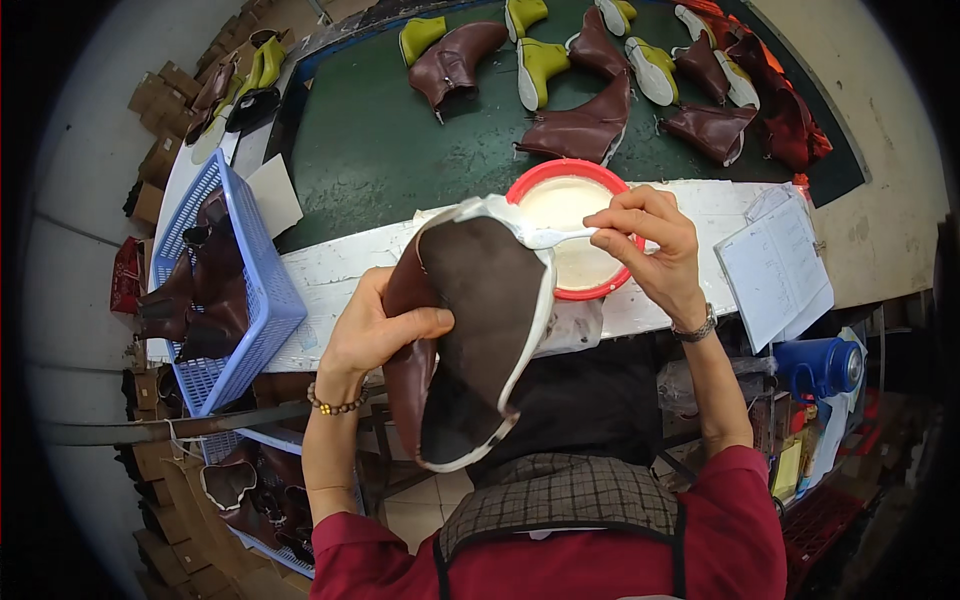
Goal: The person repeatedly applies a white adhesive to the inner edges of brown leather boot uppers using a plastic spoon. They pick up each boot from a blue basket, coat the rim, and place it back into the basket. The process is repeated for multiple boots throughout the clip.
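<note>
My left hand [375, 330] grips a dark brown leather boot upper [480, 330] by its left side, holding it open toward me. A whitish strip runs along its edge. My right hand [650, 245] pinches that whitish strip at the upper's top right corner, right above a red-rimmed bowl of white paste [570, 225]. The bowl stands on the white bench edge [330, 275] in front of me.
A blue plastic basket [255, 290] with brown uppers sits at my left. On the green belt [380, 140] beyond lie several brown boot uppers [585, 125] and yellow-green lasts [540, 65]. Papers on a clipboard [775, 270] hang at right, near a blue jug [820, 365]. Cardboard boxes stack far left.
</note>
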`<action>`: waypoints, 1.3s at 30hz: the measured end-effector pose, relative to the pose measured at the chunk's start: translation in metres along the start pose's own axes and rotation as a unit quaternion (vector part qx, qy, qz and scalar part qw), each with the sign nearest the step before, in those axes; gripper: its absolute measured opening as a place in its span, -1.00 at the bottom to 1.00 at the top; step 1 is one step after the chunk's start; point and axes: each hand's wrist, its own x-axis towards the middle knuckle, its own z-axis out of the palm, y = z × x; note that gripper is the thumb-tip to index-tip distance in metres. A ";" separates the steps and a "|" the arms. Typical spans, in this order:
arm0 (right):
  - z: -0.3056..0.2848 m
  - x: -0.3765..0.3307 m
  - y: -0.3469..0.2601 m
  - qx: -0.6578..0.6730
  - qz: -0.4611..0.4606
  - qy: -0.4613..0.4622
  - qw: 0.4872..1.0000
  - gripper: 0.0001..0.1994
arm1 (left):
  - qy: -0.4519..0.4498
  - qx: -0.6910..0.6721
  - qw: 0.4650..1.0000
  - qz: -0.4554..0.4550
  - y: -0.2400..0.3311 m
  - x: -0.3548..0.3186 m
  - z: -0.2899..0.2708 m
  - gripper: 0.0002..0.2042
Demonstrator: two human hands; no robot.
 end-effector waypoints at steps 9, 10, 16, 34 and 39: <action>0.015 -0.021 -0.015 0.002 0.024 -0.031 0.999 -0.84 | 0.160 0.044 0.980 0.110 -0.006 0.012 0.005 -0.85; 0.015 -0.021 -0.014 -0.002 0.027 -0.025 0.999 -0.83 | 0.176 0.052 0.976 0.113 -0.007 0.016 0.003 -0.83; -0.014 -0.029 0.012 -0.041 0.253 -0.001 0.966 -0.88 | 0.262 0.138 0.949 0.109 -0.030 0.029 -0.035 -0.52; -0.025 -0.058 0.029 -0.190 0.213 0.001 0.958 -0.85 | 0.308 0.329 0.872 0.190 -0.148 -0.008 -0.063 -0.16; -0.032 -0.060 0.021 -0.175 0.233 -0.017 0.956 -0.88 | 0.312 0.393 0.827 0.254 -0.098 -0.002 -0.014 -0.16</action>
